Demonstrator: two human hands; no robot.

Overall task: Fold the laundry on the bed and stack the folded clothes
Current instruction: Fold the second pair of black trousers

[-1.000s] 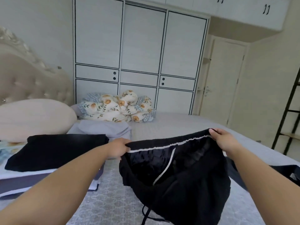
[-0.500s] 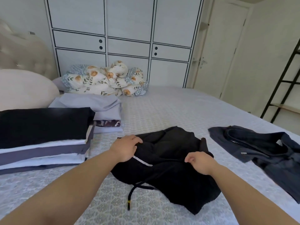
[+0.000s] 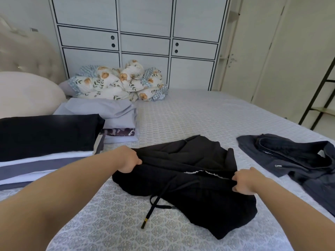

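Black drawstring shorts (image 3: pixel 190 185) lie crumpled on the patterned bed cover (image 3: pixel 181 116), their cord trailing toward me. My left hand (image 3: pixel 128 161) grips the waistband at its left end. My right hand (image 3: pixel 244 180) pinches the waistband at its right end, near a strip of white lining. A stack of folded clothes (image 3: pixel 45 142) with a black garment on top stands at the left. Behind it sits a smaller folded pile (image 3: pixel 110 116) in pale lilac. An unfolded dark navy garment (image 3: pixel 290 160) with zips lies at the right.
A floral quilt (image 3: pixel 119 82) is bunched at the far side of the bed in front of the white wardrobe (image 3: pixel 145 42). A beige pillow (image 3: pixel 23 93) and padded headboard are at the left. A black metal shelf frame (image 3: pixel 320 95) stands beyond the bed's right edge.
The shorts came down from the air onto the bed. Both hands have since spread apart along the waistband, pulling it wider, the right hand moving right.
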